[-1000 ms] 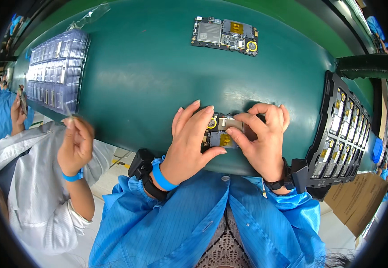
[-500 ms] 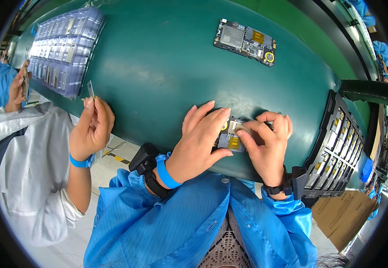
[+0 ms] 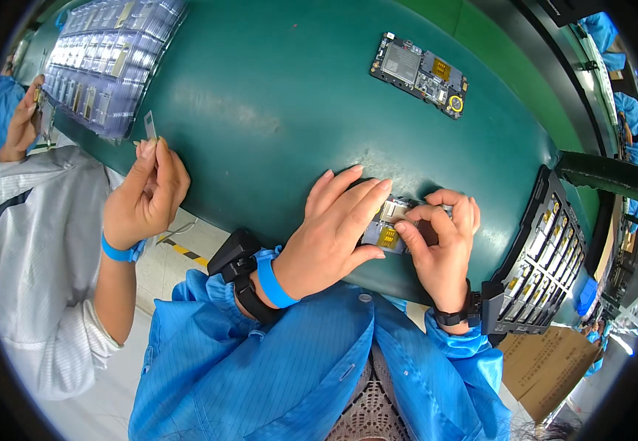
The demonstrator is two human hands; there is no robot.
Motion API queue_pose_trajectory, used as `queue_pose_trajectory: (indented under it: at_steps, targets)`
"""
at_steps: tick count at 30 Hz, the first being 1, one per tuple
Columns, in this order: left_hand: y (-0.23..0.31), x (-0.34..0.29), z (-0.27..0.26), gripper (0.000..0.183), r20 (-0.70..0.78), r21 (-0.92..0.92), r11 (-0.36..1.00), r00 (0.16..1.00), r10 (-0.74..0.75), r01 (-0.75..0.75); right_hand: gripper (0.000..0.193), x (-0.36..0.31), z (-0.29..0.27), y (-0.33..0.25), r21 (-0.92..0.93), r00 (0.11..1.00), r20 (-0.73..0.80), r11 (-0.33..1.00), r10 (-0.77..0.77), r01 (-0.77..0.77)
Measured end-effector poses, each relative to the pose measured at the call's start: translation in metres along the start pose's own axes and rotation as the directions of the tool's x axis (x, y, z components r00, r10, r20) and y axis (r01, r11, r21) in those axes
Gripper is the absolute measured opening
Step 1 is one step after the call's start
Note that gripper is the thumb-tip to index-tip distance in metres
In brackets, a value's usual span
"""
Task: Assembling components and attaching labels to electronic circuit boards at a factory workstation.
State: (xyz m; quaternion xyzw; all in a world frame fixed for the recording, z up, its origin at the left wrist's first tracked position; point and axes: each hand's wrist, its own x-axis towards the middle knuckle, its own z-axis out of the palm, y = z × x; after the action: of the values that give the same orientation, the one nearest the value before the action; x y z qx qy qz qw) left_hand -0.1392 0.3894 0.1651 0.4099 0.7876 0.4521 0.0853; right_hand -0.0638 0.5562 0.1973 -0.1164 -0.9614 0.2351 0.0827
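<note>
Clear plastic trays [image 3: 134, 94] stand stacked at my ten o'clock, and at nine a co-worker's hand [image 3: 146, 195] holds a thin strip [image 3: 150, 125]. Green worktop [image 3: 260, 147] spreads in between, with the widest room from ten to twelve. My left hand [image 3: 337, 224] is open, its fingers spread over the nine-o'clock end of the circuit board [image 3: 388, 237], thumb by its near edge. The circuit board lies between my hands, its long axis seemingly nine to three, though they hide much of both ends. The worktop's near edge is close at six. A second board [image 3: 420, 76] rests well apart at twelve. My right hand [image 3: 442, 239] is nearer the metal cover [image 3: 393, 212], coming in from three, thumb and forefinger close together over it; I cannot tell whether they pinch anything. A black tray [image 3: 531, 220] sits beyond, between three and four.
</note>
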Motion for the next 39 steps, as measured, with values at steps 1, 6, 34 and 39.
queue_pose_trajectory:
  at_steps: [1,6,34,39]
  targets:
    - [0.000,0.000,0.000,0.086,0.000,-0.002,1.000,1.000,0.000,0.000,0.023,0.000,0.000,0.000,0.006,1.000,-0.002,1.000,0.013,-0.013]
    - [0.003,0.002,-0.001,0.085,0.014,0.000,1.000,1.000,-0.026,0.026,0.026,-0.002,-0.001,-0.001,-0.076,1.000,-0.010,0.997,-0.029,0.028]
    - [0.004,-0.005,-0.006,0.087,0.133,-0.409,0.900,0.986,-0.103,0.149,0.028,0.004,-0.015,0.012,0.402,0.989,0.135,0.910,0.057,-0.107]
    - [0.003,-0.004,-0.006,0.091,0.171,-0.749,0.627,0.977,-0.127,0.213,0.024,0.006,-0.022,0.013,0.578,0.964,0.252,0.785,0.088,-0.223]
